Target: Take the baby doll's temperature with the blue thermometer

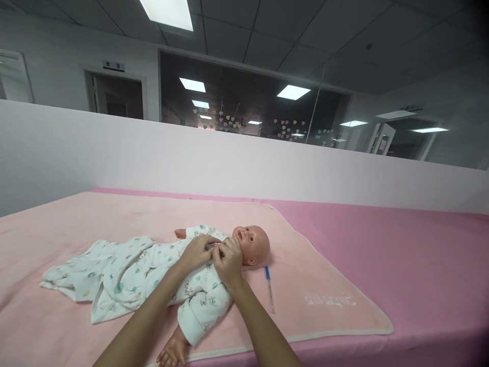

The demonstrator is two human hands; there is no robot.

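Observation:
A baby doll [252,243] lies on its back on a pale pink blanket [324,285], head to the right. It wears a white patterned romper [130,272]. Both my hands meet at the romper's collar, just below the doll's chin. My left hand [196,251] pinches the fabric there with curled fingers. My right hand [228,261] is closed on the same collar edge beside the doll's neck. The lower part of the romper lies loose and spread to the left. One doll hand [172,351] sticks out of a sleeve near the blanket's front edge.
A thin thermometer with a blue tip [269,288] lies on the blanket right of the doll's head. The blanket covers a darker pink table [420,255]. A white partition wall [229,163] runs behind, with glass-walled rooms beyond.

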